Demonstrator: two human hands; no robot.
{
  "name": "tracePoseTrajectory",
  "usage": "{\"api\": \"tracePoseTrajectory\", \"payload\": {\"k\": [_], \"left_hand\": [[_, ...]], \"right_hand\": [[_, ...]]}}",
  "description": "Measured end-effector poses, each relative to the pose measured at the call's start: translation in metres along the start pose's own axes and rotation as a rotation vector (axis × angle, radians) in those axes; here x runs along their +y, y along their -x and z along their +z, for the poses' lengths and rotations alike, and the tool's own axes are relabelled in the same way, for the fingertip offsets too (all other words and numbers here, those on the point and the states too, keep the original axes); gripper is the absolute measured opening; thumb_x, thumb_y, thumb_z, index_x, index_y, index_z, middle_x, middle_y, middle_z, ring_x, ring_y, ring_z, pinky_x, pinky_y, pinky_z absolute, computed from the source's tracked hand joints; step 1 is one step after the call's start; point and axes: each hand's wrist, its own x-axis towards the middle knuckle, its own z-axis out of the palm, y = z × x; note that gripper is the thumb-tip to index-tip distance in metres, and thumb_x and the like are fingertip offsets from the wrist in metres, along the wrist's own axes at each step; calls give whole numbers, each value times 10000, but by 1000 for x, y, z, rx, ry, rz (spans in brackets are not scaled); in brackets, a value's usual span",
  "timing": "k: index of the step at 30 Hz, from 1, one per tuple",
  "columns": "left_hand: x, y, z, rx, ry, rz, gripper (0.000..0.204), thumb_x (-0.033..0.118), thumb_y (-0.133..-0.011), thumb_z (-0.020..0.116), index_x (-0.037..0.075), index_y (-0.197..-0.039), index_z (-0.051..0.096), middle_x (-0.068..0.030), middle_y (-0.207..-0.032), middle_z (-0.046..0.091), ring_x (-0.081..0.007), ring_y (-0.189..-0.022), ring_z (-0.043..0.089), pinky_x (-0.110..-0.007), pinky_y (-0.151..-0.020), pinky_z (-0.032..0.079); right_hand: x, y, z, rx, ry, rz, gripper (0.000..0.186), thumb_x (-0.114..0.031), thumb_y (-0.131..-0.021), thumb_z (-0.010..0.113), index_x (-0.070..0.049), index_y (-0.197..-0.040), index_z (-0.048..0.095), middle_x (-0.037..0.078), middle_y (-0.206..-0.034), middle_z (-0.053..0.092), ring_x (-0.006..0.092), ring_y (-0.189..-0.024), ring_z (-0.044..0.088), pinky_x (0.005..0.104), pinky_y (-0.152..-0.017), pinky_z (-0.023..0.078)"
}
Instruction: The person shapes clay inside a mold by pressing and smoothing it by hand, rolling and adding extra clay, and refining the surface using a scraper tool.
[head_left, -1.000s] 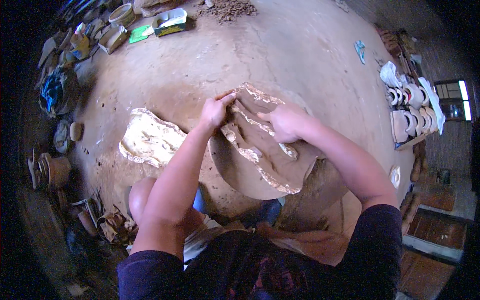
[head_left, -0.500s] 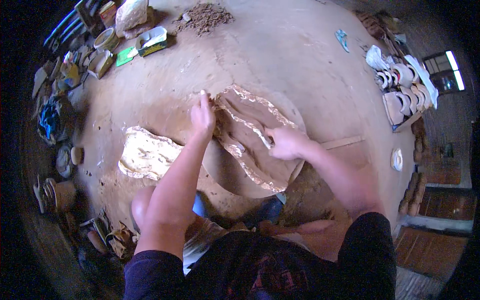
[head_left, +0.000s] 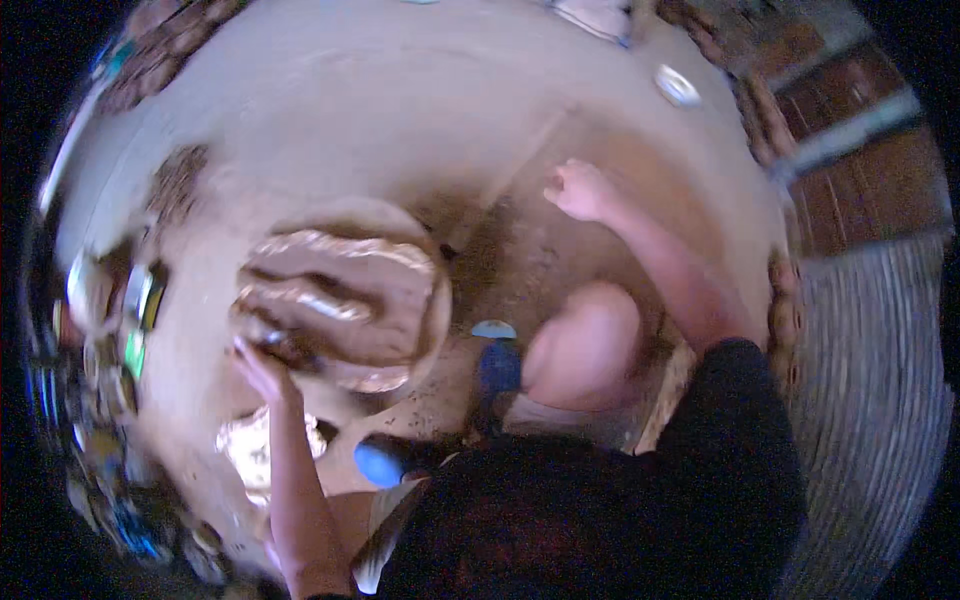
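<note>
A pale, ragged-edged mould (head_left: 390, 325) lined with brown clay lies on a round board (head_left: 370, 212), left of centre. A ridge with a whitish edge runs along its inside. At the mould's near-left edge rests my left hand (head_left: 262, 375), its fingers stretched out and slightly blurred. Out to the right, apart from the mould, my right hand (head_left: 583, 192) is over the floor with its fingers curled in. Whether anything is in them is hidden. A second whitish mould piece (head_left: 255, 455) lies on the floor, partly covered by my left forearm.
A long flat strip (head_left: 525, 165) lies on the floor beyond my bent knee (head_left: 585, 345). A crumbled brown heap (head_left: 178, 180) and a green item (head_left: 135, 352) are at the left. Far right, a small white ring-shaped object (head_left: 678, 86) sits near wooden panels (head_left: 840, 110).
My view has swung right, so the mould appears farther left. My right hand has left the mould's ridge and moved out to the right. My left hand stays at the mould's edge.
</note>
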Motion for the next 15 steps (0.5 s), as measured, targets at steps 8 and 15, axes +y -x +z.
{"api": "tracePoseTrajectory", "payload": {"k": [8,15], "left_hand": [[-39,56,34,-296,-31,293,695,431,-1117,351,-79,-1584,283,-278,-1638,298,-383,-1518,301,-445,-1254,228],[-12,38,16,-191,-303,668,636,377,-1116,362,-95,-1541,377,-293,-1605,367,-385,-1490,367,-460,-1230,282]], "right_hand": [[203,169,128,-567,0,619,660,-651,-934,576,-37,-1086,765,190,-1043,752,321,-959,732,448,-864,577],[108,194,103,-503,-435,432,518,-541,-862,715,-81,-1095,771,198,-1047,754,339,-961,728,437,-855,567]]}}
